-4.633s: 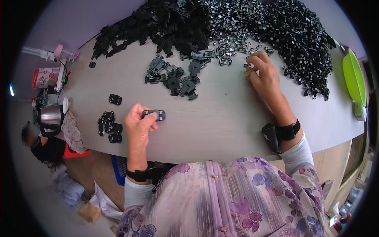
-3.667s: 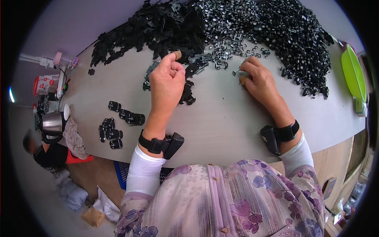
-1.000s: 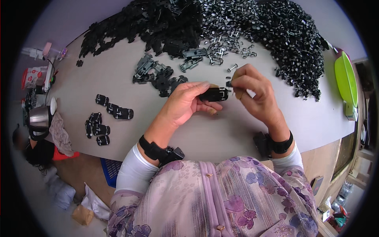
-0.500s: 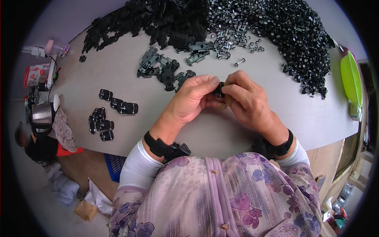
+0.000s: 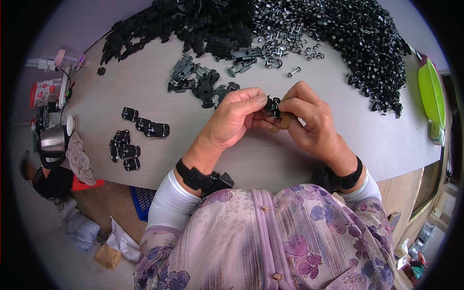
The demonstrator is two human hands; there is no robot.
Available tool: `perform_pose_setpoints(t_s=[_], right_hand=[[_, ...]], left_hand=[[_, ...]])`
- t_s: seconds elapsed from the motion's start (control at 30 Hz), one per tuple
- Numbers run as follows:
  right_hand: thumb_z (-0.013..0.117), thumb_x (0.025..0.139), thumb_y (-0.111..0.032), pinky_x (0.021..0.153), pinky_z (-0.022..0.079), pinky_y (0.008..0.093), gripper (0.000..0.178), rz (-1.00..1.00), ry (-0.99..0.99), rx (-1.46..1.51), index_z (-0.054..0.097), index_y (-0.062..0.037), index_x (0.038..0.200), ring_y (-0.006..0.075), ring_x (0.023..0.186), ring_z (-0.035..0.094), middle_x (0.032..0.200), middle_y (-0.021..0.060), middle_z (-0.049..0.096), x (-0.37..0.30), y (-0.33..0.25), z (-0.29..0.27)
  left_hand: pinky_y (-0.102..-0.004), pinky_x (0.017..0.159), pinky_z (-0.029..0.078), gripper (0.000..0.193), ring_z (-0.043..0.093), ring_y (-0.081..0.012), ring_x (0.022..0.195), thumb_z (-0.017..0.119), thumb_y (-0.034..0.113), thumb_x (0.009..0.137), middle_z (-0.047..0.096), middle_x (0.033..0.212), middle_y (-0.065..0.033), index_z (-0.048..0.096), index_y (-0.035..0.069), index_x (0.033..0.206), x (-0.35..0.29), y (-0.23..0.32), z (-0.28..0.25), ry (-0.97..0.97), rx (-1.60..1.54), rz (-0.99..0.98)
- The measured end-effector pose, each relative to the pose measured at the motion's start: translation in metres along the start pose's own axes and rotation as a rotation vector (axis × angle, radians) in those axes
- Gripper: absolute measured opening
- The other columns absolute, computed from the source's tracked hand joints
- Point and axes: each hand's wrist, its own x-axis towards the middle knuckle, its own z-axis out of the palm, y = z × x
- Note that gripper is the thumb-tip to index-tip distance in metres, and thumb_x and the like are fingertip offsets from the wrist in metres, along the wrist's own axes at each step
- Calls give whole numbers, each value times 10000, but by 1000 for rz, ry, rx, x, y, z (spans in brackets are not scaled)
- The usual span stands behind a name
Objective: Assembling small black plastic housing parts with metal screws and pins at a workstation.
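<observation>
Between both hands, over the middle of the table, is a small black toy car chassis (image 5: 269, 105). My left hand (image 5: 236, 115) pinches it with thumb and fingers. A wheel axle (image 5: 276, 101) with black wheels shows on its right side, where the closed fingertips of my right hand (image 5: 309, 115) grip; how firmly it sits in the chassis is hidden by the fingers. Just beyond my left hand lie several loose grey-black chassis (image 5: 203, 83). A single wheel axle (image 5: 294, 72) rests on the table beyond my right hand.
A dark heap of chassis (image 5: 193, 26) covers the far left, and a large pile of wheel axles (image 5: 357, 48) the far right. Several chassis with axles fitted (image 5: 128, 151) lie left. A kettle (image 5: 52, 139), a cloth (image 5: 79, 157) and a green basin (image 5: 431, 94) stand along the edges.
My right fingers have drawn back slightly to the right and turned, so the wheels on the chassis now show. My left hand keeps its hold.
</observation>
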Motion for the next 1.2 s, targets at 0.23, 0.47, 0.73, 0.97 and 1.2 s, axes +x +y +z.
perform_pose_setpoints(t_s=[0.23, 0.47, 0.73, 0.97, 1.2], right_hand=[[634, 645, 95, 535, 462, 342, 190, -21, 4, 26, 599, 6, 809, 252, 618, 554, 774, 101, 517, 1, 1, -4], [645, 642, 88, 519, 452, 357, 180, -42, -64, -61, 576, -3, 781, 264, 611, 546, 760, 94, 489, 1, -9, -1], [621, 633, 93, 529, 469, 365, 319, -34, -78, 16, 558, -27, 921, 273, 630, 559, 780, 95, 494, -4, -12, 14], [575, 737, 68, 578, 476, 348, 193, 192, -12, 35, 575, 11, 921, 290, 629, 598, 927, 134, 576, 3, 19, 5], [649, 769, -80, 718, 484, 392, 130, 219, 9, -499, 648, -14, 881, 289, 849, 592, 936, 110, 582, 19, 65, -4]], left_hand=[[-319, 735, 572, 293, 697, -243, 822, 468, 241, 1000, 657, 903, -136, 584, -19, 927, -2, 1, 5, 7, 62, 18], [-310, 714, 570, 356, 684, -198, 777, 490, 306, 1003, 637, 837, -95, 586, 2, 844, -3, -3, 8, 45, 178, 10], [-253, 623, 523, 172, 636, -144, 673, 673, 127, 864, 625, 748, -74, 560, 14, 799, -21, -8, 11, 106, 237, 76], [-209, 457, 424, 134, 573, -83, 524, 663, 7, 772, 583, 674, -28, 537, 26, 733, -83, 4, -17, 599, 450, 252], [-248, 487, 407, 217, 490, -113, 523, 762, 94, 738, 574, 675, -55, 570, -3, 771, -140, 44, -55, 1028, 1276, 235]])
